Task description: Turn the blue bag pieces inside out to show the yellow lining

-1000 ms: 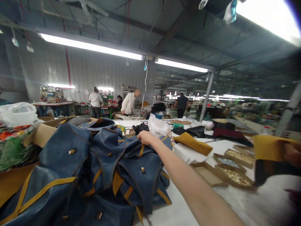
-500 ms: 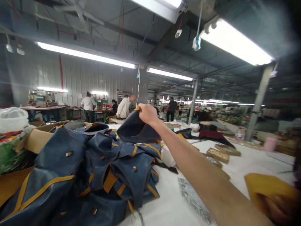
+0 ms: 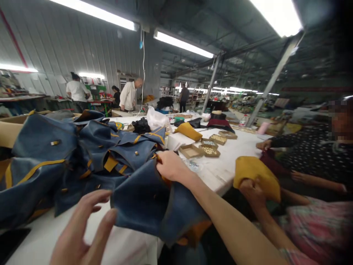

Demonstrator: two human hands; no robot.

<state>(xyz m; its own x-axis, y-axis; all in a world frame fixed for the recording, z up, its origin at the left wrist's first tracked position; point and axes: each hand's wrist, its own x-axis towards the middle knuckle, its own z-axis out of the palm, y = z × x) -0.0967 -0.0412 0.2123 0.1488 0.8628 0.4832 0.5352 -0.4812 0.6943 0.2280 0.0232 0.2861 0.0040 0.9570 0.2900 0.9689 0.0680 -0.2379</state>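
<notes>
My right hand [image 3: 172,167] is closed on the edge of a blue bag piece with yellow trim [image 3: 146,198], held over the near edge of the white table [image 3: 220,173]. The piece comes off a heap of like blue bag pieces [image 3: 82,151] at the left. My left hand [image 3: 82,228] hovers low at the front, fingers spread and holding nothing, just left of the held piece.
A co-worker's hand [image 3: 252,191] beside me grips a yellow piece [image 3: 255,175]; another person in dotted black [image 3: 309,154] sits to the right. Small cardboard trays of metal fittings [image 3: 209,149] and a further yellow piece [image 3: 189,130] lie on the table. Several people stand at benches far back.
My right hand has pulled the blue piece from up over the heap down toward me and the table edge. My left hand has come into view. The camera has turned right and down.
</notes>
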